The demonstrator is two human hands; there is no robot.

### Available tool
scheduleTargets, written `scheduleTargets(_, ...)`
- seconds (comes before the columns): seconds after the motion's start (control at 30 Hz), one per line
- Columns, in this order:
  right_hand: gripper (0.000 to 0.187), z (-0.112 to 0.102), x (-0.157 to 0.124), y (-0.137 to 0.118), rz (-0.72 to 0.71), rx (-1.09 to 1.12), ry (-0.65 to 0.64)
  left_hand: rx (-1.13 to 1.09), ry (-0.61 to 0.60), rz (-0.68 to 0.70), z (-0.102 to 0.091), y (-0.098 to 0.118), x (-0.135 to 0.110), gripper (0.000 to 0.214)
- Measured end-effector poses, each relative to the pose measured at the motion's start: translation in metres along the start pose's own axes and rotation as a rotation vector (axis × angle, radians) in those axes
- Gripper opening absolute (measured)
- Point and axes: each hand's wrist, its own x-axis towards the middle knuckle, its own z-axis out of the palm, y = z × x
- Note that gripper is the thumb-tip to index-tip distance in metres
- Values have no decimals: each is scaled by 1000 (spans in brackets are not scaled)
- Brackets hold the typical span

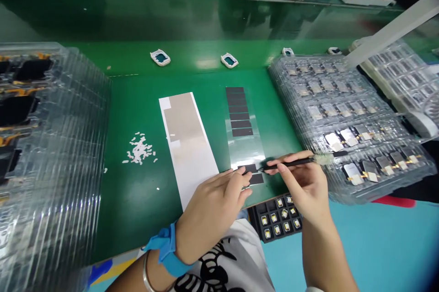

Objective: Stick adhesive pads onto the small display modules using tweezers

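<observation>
My left hand (219,196) lies over the lower end of a clear film sheet (244,148), its fingers bent and pressed together at a black rectangular sticker (252,168). The pinch itself is partly hidden by the fingers. Between the thumb and fingers of my right hand (305,182) are slim black tweezers (297,162), their tip touching or very near that sticker's right edge. Another black sticker (256,179) lies just below. Several more black stickers (239,110) line the sheet's far half. Left of it, a long white-and-beige paper sheet (187,132) reaches under my left forearm.
Small white scraps (140,150) are piled on the green table (130,209). Stacked clear trays stand at left (82,145) and right (291,95), the right ones holding small parts. White watch-like frames (160,57) sit farther back. A black compartment tray (260,209) is below the table edge.
</observation>
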Motion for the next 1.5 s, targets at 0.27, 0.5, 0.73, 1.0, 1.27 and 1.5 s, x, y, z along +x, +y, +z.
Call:
scheduleTargets(0.27, 20, 1, 1, -5, 41, -25, 12, -33, -22, -19, 0, 0, -1, 6)
scheduleTargets(0.5, 21, 1, 2, -6, 48, -27, 10, -31, -24, -18, 0, 1, -1, 6)
scheduleTargets(0.73, 16, 0, 0, -3, 37, -11, 15, -71, -47, -40, 0, 1, -1, 6)
scheduleTargets(1.0, 25, -7, 3, 5, 75, 149, 141, -578, 100, -403, -17, 4, -7, 7)
scheduleTargets(1.27, 14, 33, 4, -29, -120, 325, 123, -696, 220, -471, -45, 1, -21, 9)
scheduleTargets(1.5, 18, 95, -15, -62, -300, 361, -116, -614, 326, -436, -61, -9, -23, 15)
